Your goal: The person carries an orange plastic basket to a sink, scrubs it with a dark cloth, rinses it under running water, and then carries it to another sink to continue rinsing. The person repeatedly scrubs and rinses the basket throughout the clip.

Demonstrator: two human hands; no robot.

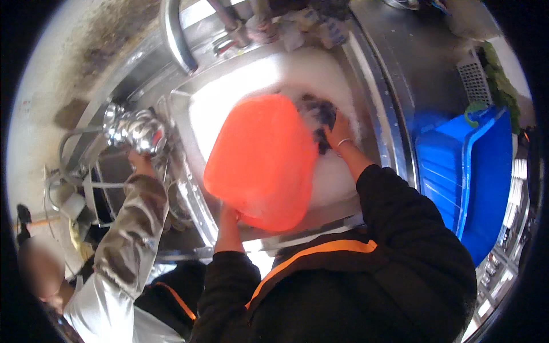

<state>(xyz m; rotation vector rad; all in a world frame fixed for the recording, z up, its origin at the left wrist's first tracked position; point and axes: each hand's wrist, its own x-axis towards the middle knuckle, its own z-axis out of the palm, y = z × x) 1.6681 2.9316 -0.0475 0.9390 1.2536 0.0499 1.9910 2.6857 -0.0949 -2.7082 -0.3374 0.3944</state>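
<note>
A large red plastic tub [261, 158], seen from its smooth underside or outer wall, is tilted over a stainless steel sink [197, 206] of cloudy, foamy water [317, 70]. My left hand [229, 214] grips the tub's near left edge, with the fingers partly hidden behind it. To the right of the tub, my right hand [339, 130] presses a dark, suds-covered scrubbing pad or cloth [319, 113]; its exact kind is blurred. The pad is close against the tub's right side.
A curved metal faucet [178, 38] overhangs the sink's far left corner. On the left, another person's hand [140, 160] is at several shiny metal bowls [137, 128]. A blue plastic bin [454, 171] stands on the right, near a white perforated basket [474, 81] and green leaves [497, 77].
</note>
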